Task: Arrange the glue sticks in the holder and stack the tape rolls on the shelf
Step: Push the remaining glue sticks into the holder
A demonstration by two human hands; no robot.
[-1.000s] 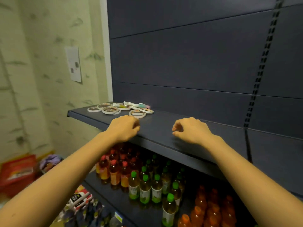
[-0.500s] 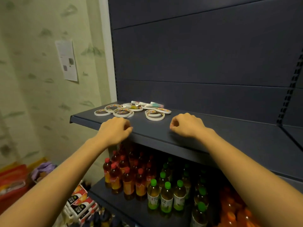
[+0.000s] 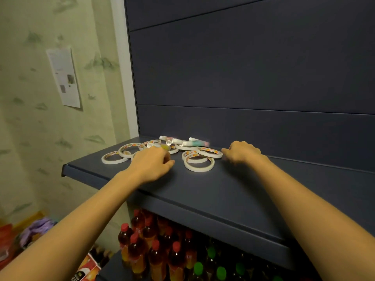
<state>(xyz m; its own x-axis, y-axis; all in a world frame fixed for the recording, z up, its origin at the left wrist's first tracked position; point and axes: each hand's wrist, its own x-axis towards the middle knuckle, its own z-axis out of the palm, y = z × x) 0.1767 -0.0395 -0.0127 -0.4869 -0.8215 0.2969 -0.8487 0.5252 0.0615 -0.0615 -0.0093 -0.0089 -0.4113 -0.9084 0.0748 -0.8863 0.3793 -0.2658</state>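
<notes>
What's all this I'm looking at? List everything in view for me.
shelf: one, dark blue, upper level
tape rolls: about nine, white with orange print, lying flat on the shelf's left part
glue sticks: at least three, mostly white, behind the rolls at the shelf's back
bottles: many, red and green caps, lower level
paper sheet: one, white, left wall
left hand: one, fingers curled, over the rolls
right hand: one, fingers curled, beside the rightmost roll

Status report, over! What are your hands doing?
Left hand over tape rolls, grip unclear. Right hand beside them, empty. Rolls unstacked; glue sticks loose behind. No holder visible.
</notes>
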